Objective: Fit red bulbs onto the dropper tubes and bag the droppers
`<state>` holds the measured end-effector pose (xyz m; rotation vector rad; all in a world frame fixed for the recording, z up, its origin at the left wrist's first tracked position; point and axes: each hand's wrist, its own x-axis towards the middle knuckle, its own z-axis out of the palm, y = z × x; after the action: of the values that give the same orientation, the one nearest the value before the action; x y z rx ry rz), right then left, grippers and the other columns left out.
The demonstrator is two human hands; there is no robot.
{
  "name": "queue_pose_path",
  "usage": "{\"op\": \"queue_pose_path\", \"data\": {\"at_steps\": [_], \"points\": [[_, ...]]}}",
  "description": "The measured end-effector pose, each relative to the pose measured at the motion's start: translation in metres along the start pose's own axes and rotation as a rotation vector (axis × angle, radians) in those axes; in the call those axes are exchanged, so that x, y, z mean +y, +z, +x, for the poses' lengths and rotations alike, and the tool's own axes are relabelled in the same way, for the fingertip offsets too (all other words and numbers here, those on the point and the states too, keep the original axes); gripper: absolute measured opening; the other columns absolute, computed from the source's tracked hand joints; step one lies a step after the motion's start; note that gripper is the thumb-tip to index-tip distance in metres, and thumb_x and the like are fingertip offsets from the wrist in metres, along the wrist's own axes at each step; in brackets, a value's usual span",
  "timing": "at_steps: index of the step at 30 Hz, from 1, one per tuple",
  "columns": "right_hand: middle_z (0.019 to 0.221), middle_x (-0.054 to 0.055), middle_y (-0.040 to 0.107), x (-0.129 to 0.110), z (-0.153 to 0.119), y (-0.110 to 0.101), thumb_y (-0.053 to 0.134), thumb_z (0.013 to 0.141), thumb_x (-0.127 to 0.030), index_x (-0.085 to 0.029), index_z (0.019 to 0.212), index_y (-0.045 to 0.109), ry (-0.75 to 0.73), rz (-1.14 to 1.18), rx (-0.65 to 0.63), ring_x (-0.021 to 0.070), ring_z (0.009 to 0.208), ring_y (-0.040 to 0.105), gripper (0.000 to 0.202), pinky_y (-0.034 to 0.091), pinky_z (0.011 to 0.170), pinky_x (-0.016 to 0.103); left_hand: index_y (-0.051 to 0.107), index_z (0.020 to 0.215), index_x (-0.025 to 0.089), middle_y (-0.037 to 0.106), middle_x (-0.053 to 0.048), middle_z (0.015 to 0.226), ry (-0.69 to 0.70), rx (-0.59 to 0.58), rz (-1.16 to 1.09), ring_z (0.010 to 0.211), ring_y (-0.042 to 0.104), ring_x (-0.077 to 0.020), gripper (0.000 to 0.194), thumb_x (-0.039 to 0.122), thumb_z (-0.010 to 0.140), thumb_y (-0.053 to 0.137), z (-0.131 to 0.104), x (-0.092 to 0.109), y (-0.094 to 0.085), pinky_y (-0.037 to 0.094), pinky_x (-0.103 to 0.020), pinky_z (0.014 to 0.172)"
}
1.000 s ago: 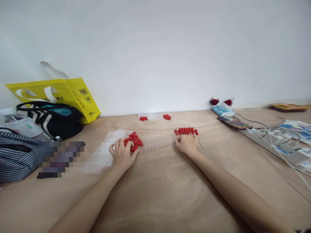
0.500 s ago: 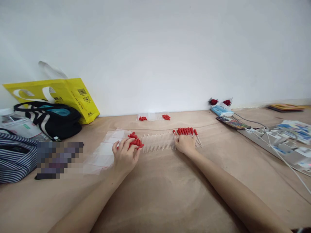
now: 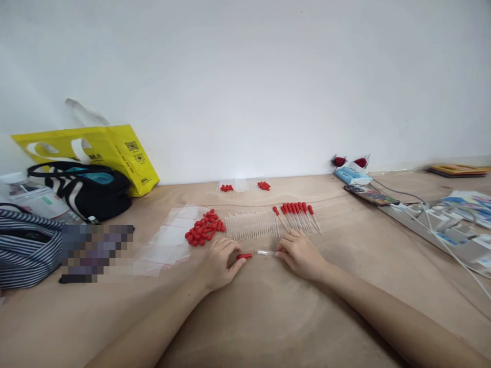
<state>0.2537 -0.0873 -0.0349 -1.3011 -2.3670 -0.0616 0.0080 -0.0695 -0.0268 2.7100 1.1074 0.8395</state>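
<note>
My left hand [image 3: 223,259] pinches a red rubber dropper bulb [image 3: 244,255], its narrow end pointing right. Facing it, my right hand [image 3: 299,253] grips a clear glass dropper tube [image 3: 265,252]; a small gap separates tube and bulb. Beyond my left hand lies a heap of red bulbs [image 3: 203,228]. A row of clear dropper tubes [image 3: 249,225] stretches across the middle of the table. To its right, several droppers with red bulbs on them [image 3: 297,212] lie side by side.
Flat clear plastic bags [image 3: 169,237] lie left of the heap. More bagged red bulbs [image 3: 264,186] rest by the wall. On the left stand a yellow bag [image 3: 132,158] and a black bag [image 3: 103,191]. Power strips [image 3: 433,230] with cables and a blue tissue pack [image 3: 352,175] occupy the right.
My left hand has come away from the heap with one red bulb. My right hand has drawn nearer with a glass tube, and the two pieces now face each other.
</note>
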Motion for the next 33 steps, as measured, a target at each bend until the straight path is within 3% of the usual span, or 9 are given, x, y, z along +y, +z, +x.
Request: {"op": "queue_pose_path", "data": {"at_steps": [5, 9, 18, 25, 33], "points": [[0.077, 0.005, 0.056, 0.000, -0.002, 0.004, 0.056, 0.079, -0.031, -0.017, 0.082, 0.061, -0.037, 0.099, 0.031, 0.0181, 0.076, 0.046, 0.015, 0.034, 0.067, 0.030, 0.060, 0.099, 0.017, 0.061, -0.009, 0.096, 0.040, -0.001, -0.007, 0.089, 0.055, -0.0227, 0.025, 0.030, 0.077, 0.058, -0.001, -0.001, 0.008, 0.044, -0.040, 0.079], [0.083, 0.006, 0.055, 0.001, -0.002, 0.011, 0.055, 0.080, -0.032, -0.022, 0.092, 0.065, -0.047, 0.171, 0.072, 0.0176, 0.077, 0.047, 0.019, 0.037, 0.068, 0.031, 0.065, 0.091, 0.019, 0.061, -0.009, 0.099, 0.029, 0.013, -0.023, 0.093, 0.054, -0.0222, 0.018, 0.026, 0.081, 0.052, 0.000, -0.004, 0.016, 0.045, -0.039, 0.080], [0.095, 0.008, 0.056, -0.008, -0.003, 0.017, 0.049, 0.082, -0.024, -0.019, 0.079, 0.062, -0.004, 0.184, 0.179, 0.0204, 0.088, 0.047, 0.014, 0.037, 0.074, 0.035, 0.055, 0.081, 0.019, 0.063, -0.003, 0.081, -0.056, -0.005, -0.043, 0.081, 0.055, -0.0188, 0.007, 0.020, 0.082, 0.049, 0.007, 0.007, 0.016, 0.040, -0.038, 0.079], [0.073, 0.001, 0.062, -0.017, 0.001, 0.017, 0.045, 0.085, -0.023, -0.019, 0.076, 0.055, 0.071, 0.086, 0.173, 0.0162, 0.077, 0.049, 0.014, 0.027, 0.078, 0.036, 0.054, 0.087, 0.020, 0.066, 0.000, 0.084, -0.070, -0.019, -0.043, 0.080, 0.058, -0.0172, 0.007, 0.021, 0.082, 0.049, 0.008, 0.008, 0.016, 0.031, -0.040, 0.087], [0.074, 0.001, 0.063, -0.026, 0.002, 0.014, 0.045, 0.085, -0.023, -0.020, 0.082, 0.056, 0.023, 0.140, 0.137, 0.0154, 0.074, 0.048, 0.012, 0.025, 0.072, 0.031, 0.060, 0.091, 0.021, 0.068, 0.000, 0.080, -0.074, 0.061, -0.099, 0.074, 0.060, -0.0164, 0.014, 0.022, 0.083, 0.048, 0.010, 0.009, 0.018, 0.035, -0.039, 0.085]]}}
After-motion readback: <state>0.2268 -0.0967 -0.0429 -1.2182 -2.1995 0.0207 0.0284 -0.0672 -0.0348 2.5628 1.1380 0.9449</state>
